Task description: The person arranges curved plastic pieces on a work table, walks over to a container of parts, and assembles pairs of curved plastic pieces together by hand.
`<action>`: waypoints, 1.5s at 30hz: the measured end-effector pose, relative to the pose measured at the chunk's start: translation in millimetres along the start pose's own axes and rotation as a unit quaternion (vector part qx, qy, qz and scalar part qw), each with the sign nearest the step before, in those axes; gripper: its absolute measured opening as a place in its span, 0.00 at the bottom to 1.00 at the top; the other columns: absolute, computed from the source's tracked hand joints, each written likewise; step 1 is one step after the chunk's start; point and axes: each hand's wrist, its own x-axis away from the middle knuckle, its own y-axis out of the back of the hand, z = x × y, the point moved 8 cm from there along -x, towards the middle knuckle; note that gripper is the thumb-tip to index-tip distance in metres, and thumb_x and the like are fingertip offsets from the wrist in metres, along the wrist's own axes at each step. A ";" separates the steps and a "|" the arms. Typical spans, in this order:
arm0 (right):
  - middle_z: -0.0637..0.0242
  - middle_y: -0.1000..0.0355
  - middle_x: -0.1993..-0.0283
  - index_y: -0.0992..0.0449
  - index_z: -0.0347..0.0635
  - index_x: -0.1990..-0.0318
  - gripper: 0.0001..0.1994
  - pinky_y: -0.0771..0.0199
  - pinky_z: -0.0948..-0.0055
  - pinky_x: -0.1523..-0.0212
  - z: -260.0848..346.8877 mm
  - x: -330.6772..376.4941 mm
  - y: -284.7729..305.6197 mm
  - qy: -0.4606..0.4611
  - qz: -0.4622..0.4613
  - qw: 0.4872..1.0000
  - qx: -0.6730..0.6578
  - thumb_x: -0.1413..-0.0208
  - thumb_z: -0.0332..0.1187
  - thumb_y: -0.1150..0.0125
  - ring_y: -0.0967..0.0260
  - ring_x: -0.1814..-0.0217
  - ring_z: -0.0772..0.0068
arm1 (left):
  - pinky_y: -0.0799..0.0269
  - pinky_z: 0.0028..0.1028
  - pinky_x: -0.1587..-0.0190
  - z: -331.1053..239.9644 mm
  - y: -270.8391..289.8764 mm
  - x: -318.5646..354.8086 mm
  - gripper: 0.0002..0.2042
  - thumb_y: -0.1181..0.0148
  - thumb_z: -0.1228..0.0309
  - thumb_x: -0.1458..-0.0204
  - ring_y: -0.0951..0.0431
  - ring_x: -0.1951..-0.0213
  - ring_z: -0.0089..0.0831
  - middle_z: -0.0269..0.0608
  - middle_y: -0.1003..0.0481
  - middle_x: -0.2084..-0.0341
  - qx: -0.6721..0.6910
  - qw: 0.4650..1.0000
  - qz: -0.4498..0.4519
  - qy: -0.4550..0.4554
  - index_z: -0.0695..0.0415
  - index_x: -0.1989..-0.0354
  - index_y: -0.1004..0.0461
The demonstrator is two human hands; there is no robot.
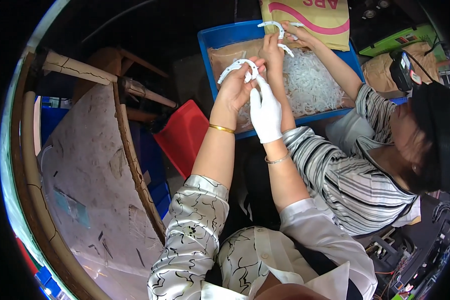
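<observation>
My left hand (233, 92), bare with a gold bangle at the wrist, holds a white curved plastic part (230, 67) by its arch. Small dark holes or dots mark the part. On my right hand (266, 114) is a white knitted glove, and its fingers close on one end of the same piece. Both hands are over the near left side of a blue bin (205, 52). Inside the bin lies a heap of small translucent white plastic pieces (312, 80), beside brown cardboard lining. The fingertips of my right hand partly overlap the part.
Close on the right, a co-worker in a striped shirt (355, 175) holds similar white curved parts (275, 25) over the bin. A yellow sack (315, 25) stands behind. Left are a red bin (182, 135) and a worn board-topped table (95, 165).
</observation>
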 end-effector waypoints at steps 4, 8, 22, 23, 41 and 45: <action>0.48 0.25 0.56 0.31 0.47 0.42 0.18 0.26 0.52 0.60 7.4 -0.7 9.6 0.010 -0.044 0.999 -0.004 0.39 0.36 0.49 0.26 0.58 0.43 | 0.26 0.33 0.46 -3.7 -4.6 -0.5 0.18 0.60 0.68 0.33 0.25 0.50 0.37 0.52 0.30 0.46 0.010 1.000 -0.014 -0.024 0.65 0.40 0.39; 0.45 0.26 0.51 0.30 0.38 0.43 0.18 0.26 0.60 0.53 9.5 2.7 1.8 -0.044 0.033 0.998 -0.020 0.39 0.32 0.48 0.27 0.50 0.45 | 0.27 0.33 0.45 -6.3 -8.2 0.0 0.18 0.60 0.68 0.33 0.25 0.49 0.36 0.53 0.30 0.46 0.013 0.999 -0.001 -0.033 0.64 0.39 0.38; 0.45 0.29 0.46 0.34 0.44 0.39 0.21 0.29 0.50 0.53 21.2 12.9 -0.6 -0.072 0.065 0.995 0.001 0.39 0.35 0.50 0.30 0.49 0.38 | 0.29 0.29 0.45 -12.0 -12.4 7.1 0.20 0.58 0.68 0.33 0.26 0.48 0.33 0.49 0.29 0.46 -0.011 0.999 0.007 -0.051 0.62 0.36 0.41; 0.46 0.29 0.46 0.34 0.44 0.39 0.20 0.29 0.49 0.53 22.8 12.8 3.9 -0.049 0.027 0.998 -0.018 0.39 0.35 0.50 0.31 0.48 0.38 | 0.29 0.29 0.45 -11.5 -11.9 6.7 0.20 0.58 0.68 0.33 0.26 0.48 0.33 0.49 0.29 0.46 -0.010 0.999 0.008 -0.052 0.62 0.36 0.41; 0.73 0.30 0.69 0.29 0.37 0.53 0.10 0.40 0.84 0.78 -26.3 -24.4 -29.7 -0.188 0.015 0.905 -0.382 0.37 0.33 0.45 0.40 0.77 0.87 | 0.37 0.37 0.37 -10.3 -15.1 17.7 0.21 0.58 0.70 0.36 0.32 0.40 0.43 0.56 0.34 0.40 -0.017 0.999 0.041 0.007 0.71 0.38 0.40; 0.74 0.31 0.73 0.27 0.38 0.59 0.10 0.42 0.84 0.80 -31.6 -28.3 -30.9 -0.222 0.033 0.879 -0.421 0.36 0.36 0.48 0.41 0.78 0.88 | 0.38 0.37 0.36 -13.0 -23.1 20.8 0.21 0.58 0.70 0.36 0.32 0.40 0.42 0.54 0.34 0.40 -0.066 0.995 0.071 0.008 0.71 0.38 0.41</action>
